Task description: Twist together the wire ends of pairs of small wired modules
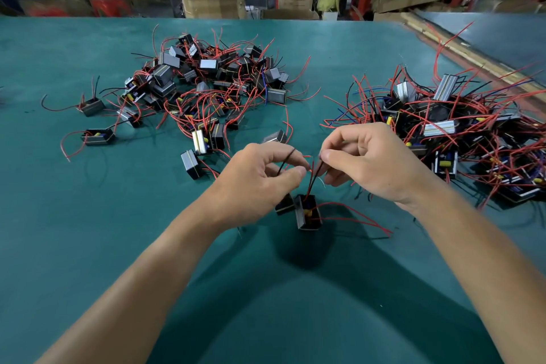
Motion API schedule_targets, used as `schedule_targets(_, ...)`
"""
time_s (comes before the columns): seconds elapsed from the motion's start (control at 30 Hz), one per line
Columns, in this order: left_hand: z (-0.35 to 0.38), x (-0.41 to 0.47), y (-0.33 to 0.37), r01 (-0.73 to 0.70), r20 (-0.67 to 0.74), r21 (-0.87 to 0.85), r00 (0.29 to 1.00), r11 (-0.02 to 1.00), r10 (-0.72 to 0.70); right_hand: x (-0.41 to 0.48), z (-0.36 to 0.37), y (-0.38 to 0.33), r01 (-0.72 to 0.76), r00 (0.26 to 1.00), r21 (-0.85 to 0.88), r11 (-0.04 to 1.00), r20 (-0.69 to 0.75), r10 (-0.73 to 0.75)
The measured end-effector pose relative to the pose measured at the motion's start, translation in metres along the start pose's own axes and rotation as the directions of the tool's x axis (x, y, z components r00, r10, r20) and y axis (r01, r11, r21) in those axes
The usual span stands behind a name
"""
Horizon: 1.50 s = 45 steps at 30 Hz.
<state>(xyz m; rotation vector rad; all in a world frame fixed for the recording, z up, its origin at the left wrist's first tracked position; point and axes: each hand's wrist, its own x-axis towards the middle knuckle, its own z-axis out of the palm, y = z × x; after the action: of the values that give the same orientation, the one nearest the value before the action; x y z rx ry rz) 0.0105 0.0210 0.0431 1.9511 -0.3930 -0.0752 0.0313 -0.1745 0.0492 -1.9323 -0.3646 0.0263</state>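
Your left hand (260, 174) is curled, and its thumb and forefinger pinch a black wire (286, 160) that loops over the forefinger. Your right hand (366, 162) is also curled. Its thumb and forefinger pinch the upper ends of a red and black wire pair (313, 179). The two hands sit close together, fingertips nearly meeting, above the near centre of the green surface (118, 216).

The red and black wire pair runs down to an open module (308, 214) directly below the hands. It has a dark case with a yellow part visible inside. Two further red leads trail from it to the right across the surface. A second module (284, 204) sits just beside it on the left, partly hidden under your left hand. You cannot tell from this view whether either module rests on the surface or hangs from its wires.

A left heap (206, 83) of modules with red and black leads lies on the far left of the surface. A denser right heap (461, 133) lies at the right, just beyond your right hand. Cardboard boxes (214, 3) stand behind the far edge.
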Motion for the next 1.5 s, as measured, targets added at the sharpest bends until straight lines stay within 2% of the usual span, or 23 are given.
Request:
schedule_targets(0.2,0.002,0.000,-0.007,-0.126,0.021,0.274,0.992,0.953,0.125,-0.002,0.000,-0.003,0.034,0.999,-0.018,0.999,0.028,-0.033)
schedule_targets(0.27,0.002,0.000,-0.006,-0.126,-0.008,0.296,0.991,0.947,0.135,-0.002,-0.001,-0.003,0.037,0.999,-0.020,0.999,0.036,-0.037)
schedule_targets(0.37,0.001,0.000,-0.007,-0.094,-0.069,0.271,0.991,0.958,0.116,-0.002,0.000,-0.003,0.041,0.998,-0.021,0.999,0.046,-0.040)
schedule_targets(0.53,-0.004,0.001,-0.006,-0.008,-0.121,0.085,0.992,0.996,0.018,-0.001,0.000,-0.002,0.019,0.999,-0.032,0.999,0.034,-0.018)
schedule_targets(0.73,-0.014,0.002,-0.003,0.051,-0.081,-0.108,0.995,0.993,-0.060,0.002,0.002,0.001,-0.004,1.000,-0.076,0.997,0.024,0.006)
schedule_targets(0.87,-0.027,0.004,-0.005,0.115,-0.038,-0.178,0.992,0.977,-0.124,0.001,0.001,0.002,-0.005,0.997,-0.121,0.993,0.081,0.015)
schedule_targets(1.0,-0.029,0.002,-0.003,0.146,0.085,-0.198,0.988,0.969,-0.132,-0.001,0.001,0.003,0.003,0.991,-0.163,0.987,0.132,0.019)
schedule_targets(1.23,-0.016,-0.003,-0.004,0.092,0.284,-0.121,0.957,0.988,-0.054,-0.001,0.008,0.004,-0.010,0.990,-0.162,0.987,0.140,0.033)
schedule_targets(1.33,-0.007,-0.003,-0.006,0.061,0.284,-0.090,0.958,0.994,-0.033,-0.001,0.011,0.004,-0.017,0.988,-0.129,0.992,0.147,0.036)
schedule_targets(1.5,-0.002,-0.001,-0.006,0.089,0.160,-0.048,0.984,0.995,-0.080,0.000,0.009,0.004,-0.015,0.994,-0.100,0.995,0.106,0.026)
